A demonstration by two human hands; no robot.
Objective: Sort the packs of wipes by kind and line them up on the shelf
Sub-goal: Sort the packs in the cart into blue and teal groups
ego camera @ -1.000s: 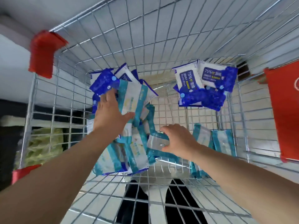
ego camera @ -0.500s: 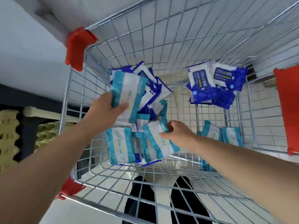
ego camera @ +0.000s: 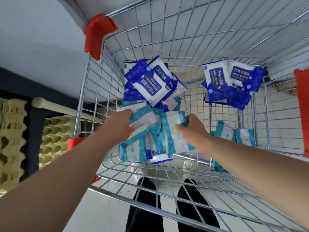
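Observation:
I look down into a wire shopping cart point(ego camera: 167, 39) holding two kinds of wipes. Dark blue packs marked 75% point(ego camera: 150, 82) lie piled at the back left, and more dark blue packs point(ego camera: 229, 86) at the back right. My left hand point(ego camera: 120, 128) grips a teal and white pack point(ego camera: 143, 123) near the cart's middle. My right hand point(ego camera: 192, 131) grips another teal and white pack point(ego camera: 172, 134) beside it. More teal packs point(ego camera: 133, 151) lie under both hands, and two teal packs point(ego camera: 234, 134) stand at the right.
Red plastic corner guards point(ego camera: 97, 34) cap the cart's rim, another red guard point(ego camera: 302, 111) at the right edge. Stacked egg trays point(ego camera: 53, 134) sit on a dark shelf left of the cart. My legs point(ego camera: 167, 206) show beneath the cart's wire floor.
Both hands came together at the cart's middle, each holding a teal pack. The left hand lowered its pack from the blue pile, leaving the blue packs uncovered. The view shifted left.

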